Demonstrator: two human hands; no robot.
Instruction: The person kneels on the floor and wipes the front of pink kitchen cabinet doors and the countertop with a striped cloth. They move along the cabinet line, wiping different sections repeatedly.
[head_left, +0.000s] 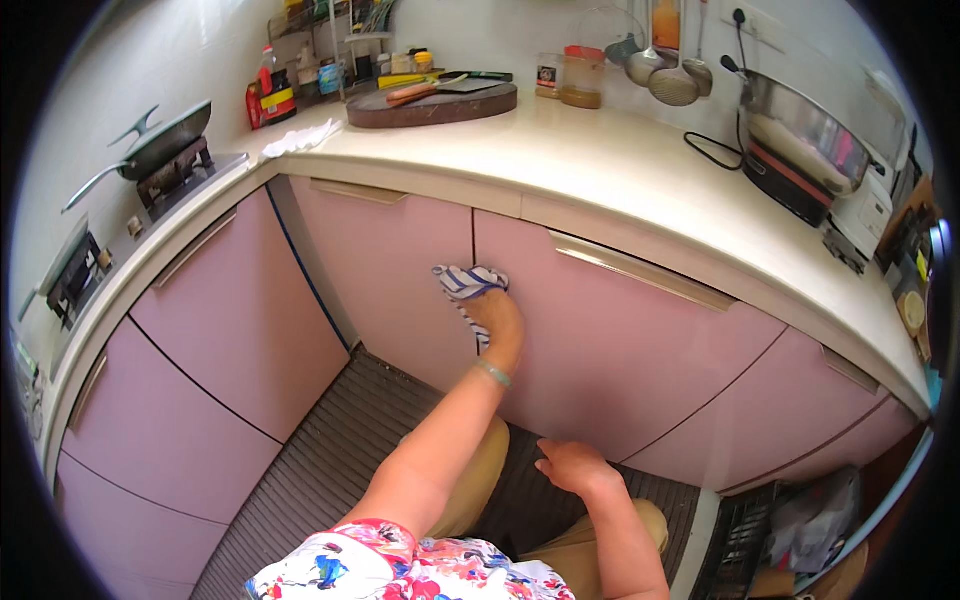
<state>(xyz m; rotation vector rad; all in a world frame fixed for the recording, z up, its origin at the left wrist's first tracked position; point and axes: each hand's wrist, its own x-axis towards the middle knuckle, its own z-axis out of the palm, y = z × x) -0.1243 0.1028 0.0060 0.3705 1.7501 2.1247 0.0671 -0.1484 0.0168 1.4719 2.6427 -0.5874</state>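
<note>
My left hand (496, 315), with a pale bangle (495, 373) at the wrist, presses a blue-and-white striped cloth (471, 281) to the pink cabinet fronts. The cloth lies by the dark seam between the corner door (382, 277) and the wide door panel (622, 337); part of it hangs below the fingers. Lower down, near the foot of the wide panel, my right hand (577, 466) is bare of any object. Its thumb and fingers are a little apart, over my knees. A long metal handle (637, 270) runs along the wide panel's top edge.
The pale countertop (600, 161) overhangs the doors. It carries a round chopping board (435, 109) with a cleaver (420, 91), white tissue (300, 139) and a steel pot (802, 131). At left, a wok (169, 142) sits on the stove. A black rack (739, 540) stands lower right on the ribbed floor (315, 457).
</note>
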